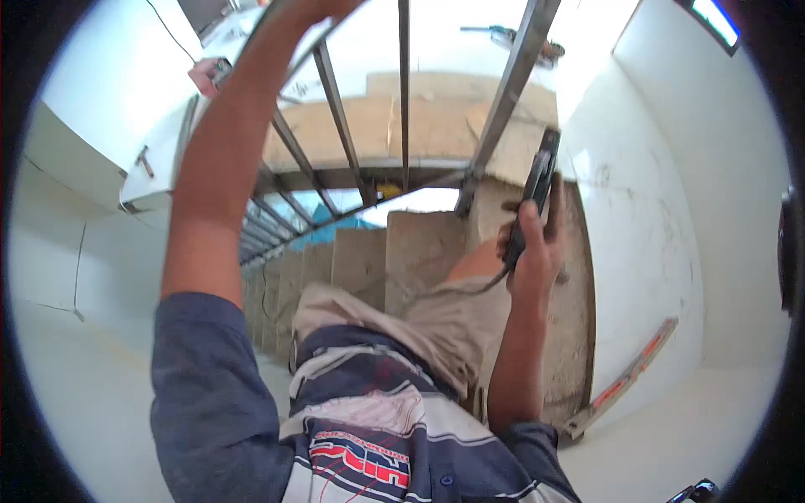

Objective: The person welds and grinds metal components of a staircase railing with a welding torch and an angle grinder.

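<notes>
My right hand (537,247) is wrapped round a black welding electrode holder (541,176), held upright with its jaw end at the top. A grey cable (470,291) runs from its lower end across my leg. My left arm reaches up along the metal railing (405,92). Only part of my left hand (323,8) shows at the top edge, close to the railing's upper part; its fingers are cut off from view. The railing's bars and a thick post (507,96) stand in front of me.
Concrete stairs (356,256) descend on the left below the railing. A red and grey spirit level (625,377) rests at the right by the wall. Beyond the railing lie cardboard sheets (335,130) and a teal power tool (503,33). A hammer (146,161) lies on a white ledge at left.
</notes>
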`<act>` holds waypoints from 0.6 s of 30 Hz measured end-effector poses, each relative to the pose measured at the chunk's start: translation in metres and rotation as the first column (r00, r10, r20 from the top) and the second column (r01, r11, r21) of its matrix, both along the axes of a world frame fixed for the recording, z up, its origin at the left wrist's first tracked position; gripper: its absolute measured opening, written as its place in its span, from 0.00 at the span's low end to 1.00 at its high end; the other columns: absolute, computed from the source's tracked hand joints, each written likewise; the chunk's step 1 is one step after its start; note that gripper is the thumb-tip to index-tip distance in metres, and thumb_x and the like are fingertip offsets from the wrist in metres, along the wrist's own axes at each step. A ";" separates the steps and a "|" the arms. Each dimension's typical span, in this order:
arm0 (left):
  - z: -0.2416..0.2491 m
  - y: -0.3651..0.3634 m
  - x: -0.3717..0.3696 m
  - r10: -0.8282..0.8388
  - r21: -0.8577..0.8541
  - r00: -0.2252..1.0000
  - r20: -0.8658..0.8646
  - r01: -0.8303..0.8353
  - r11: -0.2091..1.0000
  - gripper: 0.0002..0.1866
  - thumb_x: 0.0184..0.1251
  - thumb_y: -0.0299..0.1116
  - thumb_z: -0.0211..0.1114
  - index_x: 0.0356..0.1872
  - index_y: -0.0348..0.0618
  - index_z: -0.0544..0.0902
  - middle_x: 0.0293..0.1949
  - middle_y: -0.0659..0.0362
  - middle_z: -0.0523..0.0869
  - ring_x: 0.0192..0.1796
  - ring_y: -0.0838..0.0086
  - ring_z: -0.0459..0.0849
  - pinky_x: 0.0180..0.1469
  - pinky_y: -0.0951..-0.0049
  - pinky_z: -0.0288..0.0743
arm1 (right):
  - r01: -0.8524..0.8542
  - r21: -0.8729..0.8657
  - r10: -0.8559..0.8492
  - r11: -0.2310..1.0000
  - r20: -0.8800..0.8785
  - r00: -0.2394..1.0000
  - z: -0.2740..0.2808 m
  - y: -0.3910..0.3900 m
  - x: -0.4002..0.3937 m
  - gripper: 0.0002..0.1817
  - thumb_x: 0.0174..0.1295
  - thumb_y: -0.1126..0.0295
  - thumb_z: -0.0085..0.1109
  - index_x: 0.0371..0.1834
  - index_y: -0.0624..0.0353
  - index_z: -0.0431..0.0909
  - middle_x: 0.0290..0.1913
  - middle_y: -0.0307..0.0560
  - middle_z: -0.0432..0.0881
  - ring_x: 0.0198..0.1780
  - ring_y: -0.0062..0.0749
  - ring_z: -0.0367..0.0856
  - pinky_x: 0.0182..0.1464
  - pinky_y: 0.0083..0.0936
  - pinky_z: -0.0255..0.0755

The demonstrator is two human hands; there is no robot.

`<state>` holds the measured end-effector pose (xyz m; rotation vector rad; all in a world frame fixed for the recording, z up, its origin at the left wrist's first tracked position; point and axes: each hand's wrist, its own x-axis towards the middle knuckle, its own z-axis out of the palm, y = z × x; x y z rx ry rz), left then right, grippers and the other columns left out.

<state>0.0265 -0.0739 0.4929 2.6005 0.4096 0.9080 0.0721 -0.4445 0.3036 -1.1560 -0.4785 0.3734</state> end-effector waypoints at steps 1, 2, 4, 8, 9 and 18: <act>-0.014 0.014 -0.006 -0.518 0.053 0.815 0.258 0.523 0.851 0.26 0.79 0.51 0.67 0.60 0.36 0.85 0.49 0.51 0.91 0.52 0.65 0.88 0.61 0.57 0.80 | 0.010 -0.004 -0.010 1.000 -0.024 1.000 0.004 0.004 0.002 0.47 0.70 0.58 0.70 0.87 0.52 0.53 0.36 0.41 0.81 0.27 0.18 0.76 0.26 0.20 0.72; -0.020 0.054 0.012 -0.284 0.350 0.959 0.026 0.257 0.901 0.30 0.78 0.54 0.65 0.68 0.41 0.81 0.55 0.51 0.90 0.58 0.64 0.86 0.67 0.61 0.77 | 0.015 0.030 -0.015 0.999 -0.004 1.000 0.008 0.006 0.004 0.47 0.70 0.58 0.70 0.87 0.52 0.53 0.36 0.41 0.81 0.27 0.18 0.76 0.26 0.20 0.72; -0.026 0.049 0.008 -0.195 0.151 0.980 0.038 0.187 0.971 0.32 0.78 0.54 0.66 0.69 0.37 0.80 0.57 0.49 0.89 0.61 0.62 0.85 0.68 0.62 0.76 | -0.010 0.005 0.010 1.000 -0.010 1.000 0.012 0.007 0.004 0.46 0.71 0.60 0.69 0.87 0.51 0.53 0.34 0.38 0.80 0.27 0.16 0.75 0.25 0.19 0.70; -0.020 0.038 0.004 -0.249 0.108 0.967 0.043 0.244 0.964 0.31 0.77 0.50 0.68 0.70 0.38 0.78 0.60 0.50 0.87 0.63 0.65 0.84 0.69 0.65 0.76 | -0.074 0.048 0.074 0.996 0.009 0.997 0.016 0.008 0.007 0.45 0.73 0.61 0.67 0.88 0.50 0.51 0.32 0.35 0.79 0.26 0.15 0.74 0.25 0.18 0.68; -0.021 0.036 0.003 -0.255 0.018 0.964 0.071 0.255 0.967 0.29 0.76 0.48 0.69 0.69 0.39 0.78 0.59 0.51 0.87 0.63 0.67 0.84 0.68 0.66 0.76 | -0.083 0.069 0.083 0.994 0.009 0.997 0.017 0.009 0.008 0.45 0.73 0.62 0.67 0.88 0.51 0.51 0.32 0.35 0.79 0.26 0.15 0.74 0.25 0.18 0.68; -0.022 0.025 -0.005 -0.192 -0.153 0.972 0.139 0.213 0.965 0.24 0.71 0.42 0.76 0.59 0.37 0.80 0.53 0.55 0.89 0.58 0.70 0.87 0.67 0.68 0.78 | -0.143 0.196 0.127 0.970 0.091 0.988 0.041 0.029 0.012 0.44 0.74 0.63 0.65 0.88 0.54 0.49 0.32 0.36 0.78 0.26 0.15 0.74 0.25 0.17 0.69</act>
